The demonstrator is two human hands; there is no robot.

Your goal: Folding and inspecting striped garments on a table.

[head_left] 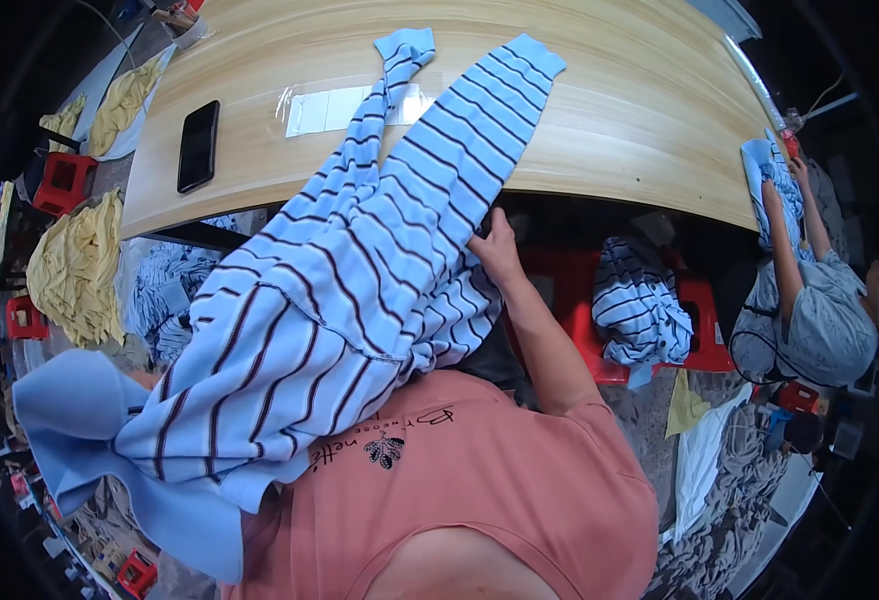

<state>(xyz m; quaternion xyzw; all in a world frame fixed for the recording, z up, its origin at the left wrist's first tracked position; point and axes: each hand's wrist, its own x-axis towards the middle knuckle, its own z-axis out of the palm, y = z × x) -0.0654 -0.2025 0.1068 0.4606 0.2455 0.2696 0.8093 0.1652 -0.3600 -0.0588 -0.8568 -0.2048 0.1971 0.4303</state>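
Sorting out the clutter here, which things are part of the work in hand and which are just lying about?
In hand: striped shirt, right hand, wooden table.
Lying about: black phone, yellow clothes, striped pile on red stool.

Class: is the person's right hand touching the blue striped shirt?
Touching: the head view shows the right hand with fingers closed on the striped shirt's edge.

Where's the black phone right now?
In the head view, the black phone lies flat on the wooden table's left end, left of the striped garment's sleeves.
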